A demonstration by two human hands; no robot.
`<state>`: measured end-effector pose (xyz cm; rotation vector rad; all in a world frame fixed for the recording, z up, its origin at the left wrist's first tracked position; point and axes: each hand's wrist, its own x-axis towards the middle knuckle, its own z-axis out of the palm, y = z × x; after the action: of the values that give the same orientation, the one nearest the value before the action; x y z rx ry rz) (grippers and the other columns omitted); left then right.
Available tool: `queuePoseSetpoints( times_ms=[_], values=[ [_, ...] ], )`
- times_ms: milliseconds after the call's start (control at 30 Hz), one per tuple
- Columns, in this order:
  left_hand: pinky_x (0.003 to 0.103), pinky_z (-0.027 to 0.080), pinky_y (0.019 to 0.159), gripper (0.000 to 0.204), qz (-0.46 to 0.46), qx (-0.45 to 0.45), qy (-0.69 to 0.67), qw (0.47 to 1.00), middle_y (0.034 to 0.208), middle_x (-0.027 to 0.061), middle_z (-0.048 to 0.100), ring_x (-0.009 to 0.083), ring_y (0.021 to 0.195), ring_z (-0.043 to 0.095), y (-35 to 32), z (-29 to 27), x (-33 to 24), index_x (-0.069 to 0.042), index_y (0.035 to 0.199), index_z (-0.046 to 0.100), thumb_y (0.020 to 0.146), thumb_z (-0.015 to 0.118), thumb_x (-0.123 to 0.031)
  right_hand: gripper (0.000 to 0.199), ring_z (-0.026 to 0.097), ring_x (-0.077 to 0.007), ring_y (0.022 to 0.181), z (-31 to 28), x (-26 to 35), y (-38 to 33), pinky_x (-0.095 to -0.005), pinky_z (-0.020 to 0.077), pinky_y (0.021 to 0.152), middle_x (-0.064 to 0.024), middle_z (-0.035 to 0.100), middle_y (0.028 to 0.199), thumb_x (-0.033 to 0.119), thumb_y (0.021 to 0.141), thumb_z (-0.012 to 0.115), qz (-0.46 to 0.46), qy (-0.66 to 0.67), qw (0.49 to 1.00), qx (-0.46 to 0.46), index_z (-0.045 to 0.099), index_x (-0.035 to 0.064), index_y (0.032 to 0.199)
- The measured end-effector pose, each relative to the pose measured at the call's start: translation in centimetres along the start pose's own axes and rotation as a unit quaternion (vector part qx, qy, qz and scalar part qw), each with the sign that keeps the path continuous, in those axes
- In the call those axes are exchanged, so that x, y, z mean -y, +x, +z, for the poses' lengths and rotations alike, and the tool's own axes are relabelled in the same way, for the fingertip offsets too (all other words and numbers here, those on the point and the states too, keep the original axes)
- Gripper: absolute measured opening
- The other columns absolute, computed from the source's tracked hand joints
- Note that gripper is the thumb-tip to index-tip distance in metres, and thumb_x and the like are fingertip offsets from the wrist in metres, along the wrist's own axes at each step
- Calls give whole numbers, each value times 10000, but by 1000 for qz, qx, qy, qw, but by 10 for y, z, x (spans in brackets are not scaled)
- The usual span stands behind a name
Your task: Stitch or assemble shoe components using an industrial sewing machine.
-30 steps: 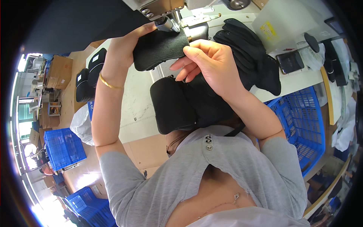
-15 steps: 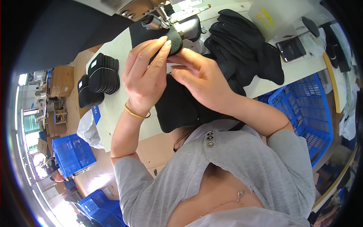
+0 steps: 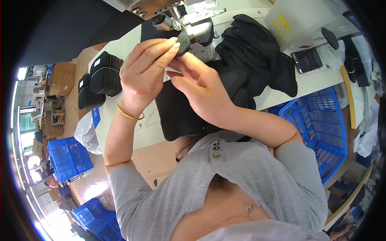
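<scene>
A dark grey-green ribbed fabric piece (image 3: 183, 42) sits at the presser foot of a sewing machine (image 3: 172, 21). Thumb and fingertips of my left hand (image 3: 145, 70) are closed on its left edge. From the right, my right hand (image 3: 203, 88) touches its lower edge with a stretched index finger, while the thumb stands apart; some fingers are hidden. Black fabric (image 3: 175, 109) lies below my hands and hangs over the table's front edge. A heap of black fabric pieces (image 3: 253, 52) lies right of the machine.
Tied stacks of black pieces (image 3: 106, 74) stand on the left of the white table (image 3: 144, 127). At the right are a phone (image 3: 308, 61), a translucent bin (image 3: 295, 24) and a blue crate (image 3: 317, 128). More blue crates (image 3: 70, 158) stand on the floor at left.
Most of the scene has shifted slightly left in the picture. My fingers stay at the fabric edge by the presser foot, with the hands a little lower and farther left.
</scene>
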<state>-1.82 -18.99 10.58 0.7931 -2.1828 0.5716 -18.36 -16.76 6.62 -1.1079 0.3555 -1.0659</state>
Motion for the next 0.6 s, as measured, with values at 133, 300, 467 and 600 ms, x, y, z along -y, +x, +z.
queuePoseSetpoints(
  times_ms=[133,300,467,600],
  values=[
    [317,587,744,337,7,4,4,1000,1016,69,727,234,912,685,0,0,7,-24,995,750,674,674,46,472,470,-197,1340,4,2,6,-357,355,1139,-139,520,1402,-57,935,472,12,30,999,-13,421,-59,1404],
    [328,583,751,363,10,2,13,1000,1017,67,715,245,922,682,0,3,14,-28,1010,745,663,669,45,481,469,-181,1339,3,-4,15,-339,363,1130,-126,521,1399,-70,929,476,-3,47,999,-9,426,-56,1407],
    [334,575,724,406,10,-6,32,999,981,68,694,244,905,674,1,7,16,-25,1018,734,621,663,20,492,463,-173,1343,1,-3,21,-325,378,1120,-116,506,1412,-80,930,481,-9,60,998,-15,414,-70,1417],
    [330,570,705,417,5,-4,92,996,978,58,686,226,902,668,3,10,7,-12,1012,723,599,659,-6,493,462,-175,1343,-1,-2,20,-319,378,1122,-128,503,1416,-75,935,475,-12,53,998,-16,407,-76,1423]
  ],
)
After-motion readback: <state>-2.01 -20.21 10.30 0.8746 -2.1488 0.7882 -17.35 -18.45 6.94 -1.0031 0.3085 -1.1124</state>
